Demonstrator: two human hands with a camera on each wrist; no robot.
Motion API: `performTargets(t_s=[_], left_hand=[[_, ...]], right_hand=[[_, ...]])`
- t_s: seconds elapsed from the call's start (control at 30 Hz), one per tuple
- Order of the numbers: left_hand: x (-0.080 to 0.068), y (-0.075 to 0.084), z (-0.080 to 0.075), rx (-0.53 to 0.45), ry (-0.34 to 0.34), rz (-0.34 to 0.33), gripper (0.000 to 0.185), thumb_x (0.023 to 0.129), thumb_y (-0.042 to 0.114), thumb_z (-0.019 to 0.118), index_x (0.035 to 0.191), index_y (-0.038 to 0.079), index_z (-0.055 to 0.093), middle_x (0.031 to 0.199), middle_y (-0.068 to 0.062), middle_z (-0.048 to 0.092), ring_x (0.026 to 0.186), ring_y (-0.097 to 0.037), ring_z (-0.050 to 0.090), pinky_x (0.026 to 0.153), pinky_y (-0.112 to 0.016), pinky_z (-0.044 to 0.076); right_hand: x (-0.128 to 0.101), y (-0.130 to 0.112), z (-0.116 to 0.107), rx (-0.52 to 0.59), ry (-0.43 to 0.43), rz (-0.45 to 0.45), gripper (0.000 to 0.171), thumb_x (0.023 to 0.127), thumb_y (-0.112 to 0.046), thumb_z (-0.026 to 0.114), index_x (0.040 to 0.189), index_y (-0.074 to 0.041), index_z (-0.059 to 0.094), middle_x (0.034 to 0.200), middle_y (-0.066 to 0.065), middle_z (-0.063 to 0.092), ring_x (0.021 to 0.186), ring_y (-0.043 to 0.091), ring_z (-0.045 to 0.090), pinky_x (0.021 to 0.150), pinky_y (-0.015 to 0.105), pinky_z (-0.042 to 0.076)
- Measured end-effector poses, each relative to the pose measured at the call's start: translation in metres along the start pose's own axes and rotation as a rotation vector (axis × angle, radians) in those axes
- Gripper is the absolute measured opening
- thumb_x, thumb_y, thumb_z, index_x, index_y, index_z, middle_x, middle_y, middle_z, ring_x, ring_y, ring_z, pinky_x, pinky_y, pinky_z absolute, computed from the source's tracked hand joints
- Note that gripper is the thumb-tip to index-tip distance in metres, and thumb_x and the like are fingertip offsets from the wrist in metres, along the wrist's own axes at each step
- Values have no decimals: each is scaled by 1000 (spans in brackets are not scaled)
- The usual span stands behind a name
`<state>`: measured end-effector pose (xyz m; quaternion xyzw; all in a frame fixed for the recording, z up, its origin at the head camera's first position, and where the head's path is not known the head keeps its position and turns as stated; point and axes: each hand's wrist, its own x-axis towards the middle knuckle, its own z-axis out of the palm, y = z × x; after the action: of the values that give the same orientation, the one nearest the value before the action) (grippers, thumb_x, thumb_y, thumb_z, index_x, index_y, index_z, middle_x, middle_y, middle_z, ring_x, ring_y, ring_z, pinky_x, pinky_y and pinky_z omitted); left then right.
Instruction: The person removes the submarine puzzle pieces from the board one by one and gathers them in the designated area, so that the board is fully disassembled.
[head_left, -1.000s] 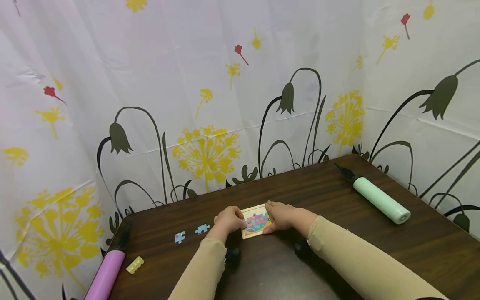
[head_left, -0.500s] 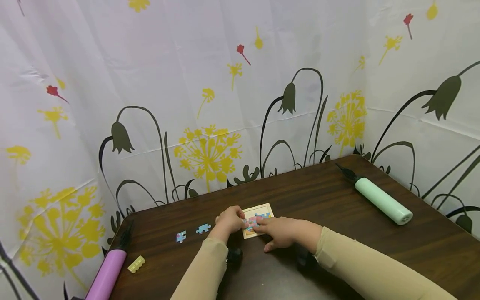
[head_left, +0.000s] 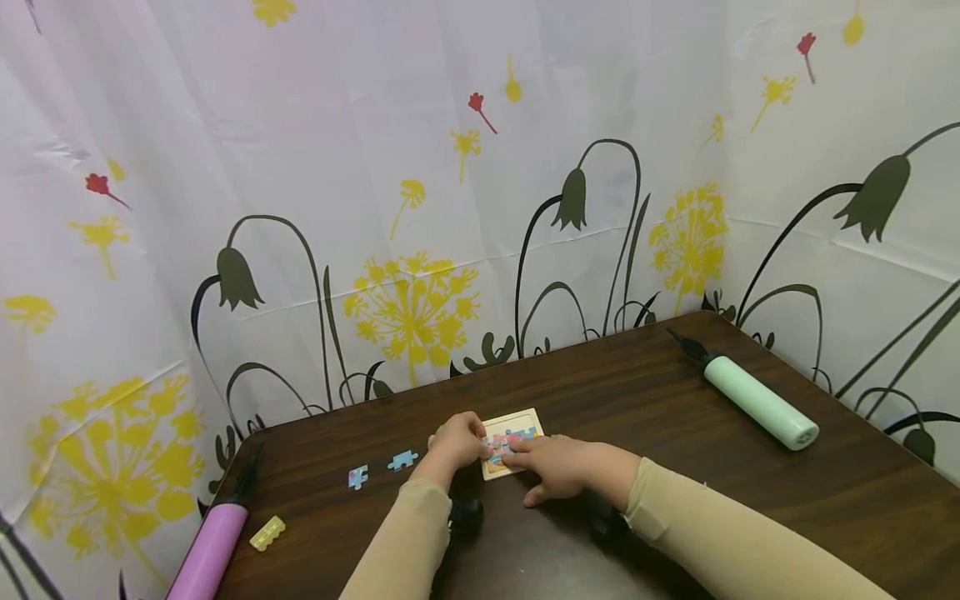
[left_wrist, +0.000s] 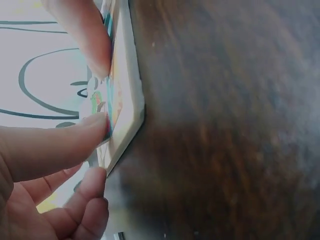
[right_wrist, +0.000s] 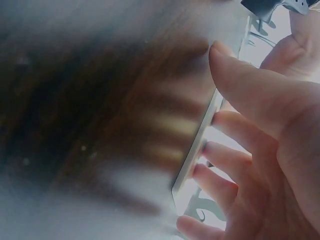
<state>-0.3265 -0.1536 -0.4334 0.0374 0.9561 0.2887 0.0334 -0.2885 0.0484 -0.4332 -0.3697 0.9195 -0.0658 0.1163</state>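
Both hands on the puzzle tray point(head_left: 517, 442) — centre frame, lower half.

Left hand point(head_left: 455, 443) pinches its left edge; right hand point(head_left: 557, 465), fingers straight, presses the pieces from the right — equally near, tray squarish.

Right hand point(right_wrist: 265, 130): fingertips rest on the thin pale puzzle board point(right_wrist: 200, 145).
Board: lies flat on dark brown wooden table point(right_wrist: 90, 100).
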Motion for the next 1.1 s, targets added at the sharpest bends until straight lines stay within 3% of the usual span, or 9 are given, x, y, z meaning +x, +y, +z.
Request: performTargets(t_s=[0.17, 0.43, 0.67, 0.83, 1.1], left_hand=[[3, -5, 1, -54, 33, 12, 18, 77, 12, 82, 79, 11, 63, 74, 0, 59, 72, -21, 53, 82, -48, 35], [1, -7, -1, -149, 34, 27, 15, 80, 9, 79, 77, 7, 64, 72, -3, 56, 67, -20, 50, 62, -34, 42], [1, -7, -1, -190, 53, 45, 13, 82, 6, 77, 78, 6, 65, 71, -3, 56, 65, -19, 50, 59, -33, 42], [2, -8, -4, -215, 97, 15, 11, 85, 7, 76, 79, 6, 66, 72, -4, 56, 65, -20, 50, 59, -33, 42], [-4, -18, -22, -228, 138, 20, 9, 85, 7, 75, 80, 5, 67, 72, -4, 56, 64, -19, 50, 56, -32, 42]], right_hand=[[-1, -3, 0, 8, 4, 13, 71, 89, -48, 69, 151, -24, 43, 156, 5, 35, 140, 27, 35, 104, 52, 37], [1, -3, 0, 15, 11, 25, 70, 88, -47, 71, 149, -22, 46, 154, 5, 39, 139, 26, 37, 103, 52, 38], [1, -4, 0, 24, 12, 21, 69, 89, -46, 70, 149, -21, 46, 154, 6, 39, 139, 25, 36, 104, 50, 37], [1, -4, -1, 24, 13, 18, 69, 89, -46, 70, 149, -20, 46, 155, 6, 37, 140, 25, 35, 104, 50, 37], [0, -4, -2, 41, 12, 17, 70, 90, -45, 70, 149, -20, 45, 157, 6, 34, 142, 25, 32, 107, 47, 35]])
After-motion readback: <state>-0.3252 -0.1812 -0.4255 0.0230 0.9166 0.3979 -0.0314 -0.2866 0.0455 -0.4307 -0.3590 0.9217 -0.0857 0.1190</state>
